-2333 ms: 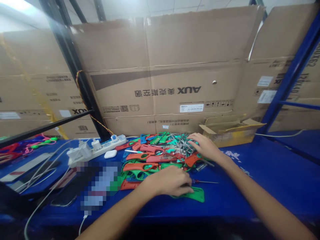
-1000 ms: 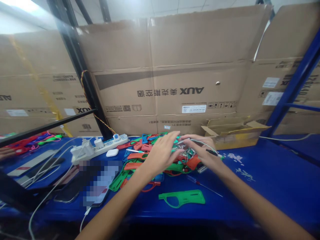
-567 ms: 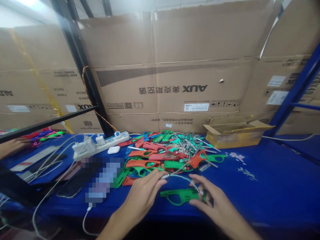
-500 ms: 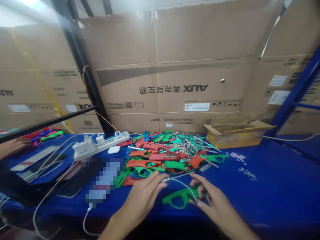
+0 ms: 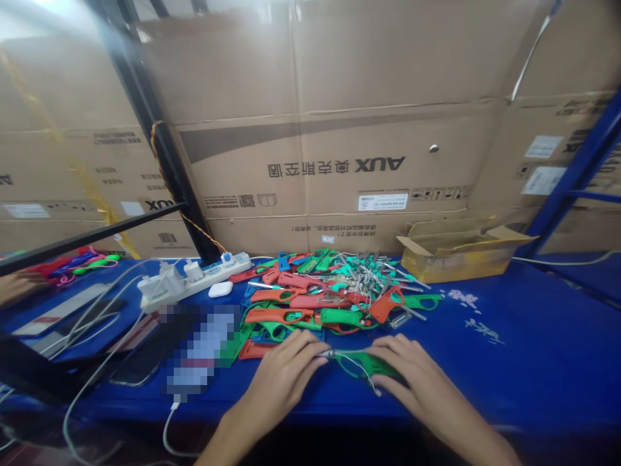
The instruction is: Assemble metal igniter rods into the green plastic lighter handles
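Near the front edge of the blue table, my left hand (image 5: 286, 372) pinches the end of a thin metal rod with a white wire (image 5: 356, 364) coming off it. My right hand (image 5: 412, 369) has its fingers closed around a green plastic handle shell (image 5: 353, 366), whose left part shows between the hands. The wire hangs in front of the shell, its tip close to my right thumb. Just beyond the hands lies a pile of red, orange and green handle shells (image 5: 279, 315). Teal-ended metal parts (image 5: 369, 275) are heaped at the back of the pile.
An open cardboard box (image 5: 456, 265) stands at the back right, with small pink pieces (image 5: 462, 298) before it. To the left are a power strip (image 5: 208, 281), a white case (image 5: 220, 289), phones and cables. Another person's hand (image 5: 19, 288) is at far left.
My right hand has closed on the green shell and lifted it toward the rod. The rod and wire have come down against the shell. The view has shifted slightly.
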`<state>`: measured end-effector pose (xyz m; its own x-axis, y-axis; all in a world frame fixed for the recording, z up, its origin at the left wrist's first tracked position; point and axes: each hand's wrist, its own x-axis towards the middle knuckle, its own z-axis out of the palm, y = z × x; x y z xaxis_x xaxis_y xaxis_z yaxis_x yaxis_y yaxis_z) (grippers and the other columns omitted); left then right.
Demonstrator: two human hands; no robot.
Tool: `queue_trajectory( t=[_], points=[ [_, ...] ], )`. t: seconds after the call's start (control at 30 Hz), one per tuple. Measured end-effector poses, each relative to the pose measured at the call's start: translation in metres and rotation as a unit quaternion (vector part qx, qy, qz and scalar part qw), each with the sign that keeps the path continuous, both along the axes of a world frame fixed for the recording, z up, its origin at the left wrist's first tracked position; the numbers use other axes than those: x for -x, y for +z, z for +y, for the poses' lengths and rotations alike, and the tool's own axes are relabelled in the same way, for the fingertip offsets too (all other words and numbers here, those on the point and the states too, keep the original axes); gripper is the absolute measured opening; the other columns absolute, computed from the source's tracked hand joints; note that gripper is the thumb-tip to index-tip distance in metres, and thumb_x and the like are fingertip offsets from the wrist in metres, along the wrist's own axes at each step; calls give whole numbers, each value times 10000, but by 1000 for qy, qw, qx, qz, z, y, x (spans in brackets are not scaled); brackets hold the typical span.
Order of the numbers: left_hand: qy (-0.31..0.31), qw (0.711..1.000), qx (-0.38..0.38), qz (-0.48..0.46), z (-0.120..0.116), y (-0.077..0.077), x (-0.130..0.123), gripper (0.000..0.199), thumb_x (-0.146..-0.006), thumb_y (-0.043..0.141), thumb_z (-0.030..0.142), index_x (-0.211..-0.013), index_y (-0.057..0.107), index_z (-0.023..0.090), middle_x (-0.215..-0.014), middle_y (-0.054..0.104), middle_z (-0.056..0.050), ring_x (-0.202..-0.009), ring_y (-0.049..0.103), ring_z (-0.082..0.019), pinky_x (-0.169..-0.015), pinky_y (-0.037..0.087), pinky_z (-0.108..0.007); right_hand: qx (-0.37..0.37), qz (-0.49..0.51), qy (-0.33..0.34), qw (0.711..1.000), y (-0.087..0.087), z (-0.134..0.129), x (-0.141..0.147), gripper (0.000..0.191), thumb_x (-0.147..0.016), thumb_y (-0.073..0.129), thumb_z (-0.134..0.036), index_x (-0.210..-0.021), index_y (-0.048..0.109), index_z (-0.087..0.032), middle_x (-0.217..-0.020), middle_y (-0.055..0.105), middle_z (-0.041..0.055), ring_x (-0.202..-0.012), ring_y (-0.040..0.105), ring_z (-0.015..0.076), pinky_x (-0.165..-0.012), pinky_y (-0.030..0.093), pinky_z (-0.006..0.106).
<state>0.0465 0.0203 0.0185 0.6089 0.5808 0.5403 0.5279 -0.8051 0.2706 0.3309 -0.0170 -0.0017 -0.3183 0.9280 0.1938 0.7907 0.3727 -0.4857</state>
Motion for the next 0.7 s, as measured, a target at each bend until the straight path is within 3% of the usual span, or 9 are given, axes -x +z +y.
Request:
queue_trajectory(
  t=[0.13,0.23,0.33,0.53,0.7],
  points=[
    [4,1000,3,13,3,-3,-1,273,-1108,422,311,-1192,664,218,-1070,688,-63,-977,663,-213,-842,583,-334,25,13,25,999,-2,0,1,356,-927,703,-483,-1273,648,-415,-1382,613,15,-1305,549,312,-1175,310,627],
    [9,1000,-3,3,4,-5,-1,263,-1103,439,325,-1197,659,215,-1074,694,-60,-990,668,-212,-856,585,-340,31,21,60,998,3,-3,2,373,-900,747,-459,-1257,651,-404,-1391,601,12,-1313,529,291,-1163,353,549],
    [3,1000,11,1,3,-5,-1,224,-1095,467,320,-1125,662,214,-1032,694,-47,-959,675,-202,-829,581,-326,34,29,76,996,9,-7,3,440,-852,765,-557,-1243,673,-377,-1396,605,28,-1316,519,297,-1129,407,496],
    [8,1000,-18,-1,2,-6,-1,206,-1093,469,294,-1118,653,203,-1035,701,-49,-937,683,-199,-799,578,-310,52,31,66,996,7,-7,0,591,-790,734,-703,-1264,701,-351,-1466,607,53,-1397,488,344,-1213,279,620],
    [22,998,-56,3,0,-6,-3,253,-1097,447,300,-1089,680,202,-1019,709,-57,-918,682,-198,-793,581,-310,48,39,61,996,2,-6,-2,597,-784,750,-691,-1271,709,-348,-1520,572,49,-1411,485,352,-1204,322,625]
  ],
)
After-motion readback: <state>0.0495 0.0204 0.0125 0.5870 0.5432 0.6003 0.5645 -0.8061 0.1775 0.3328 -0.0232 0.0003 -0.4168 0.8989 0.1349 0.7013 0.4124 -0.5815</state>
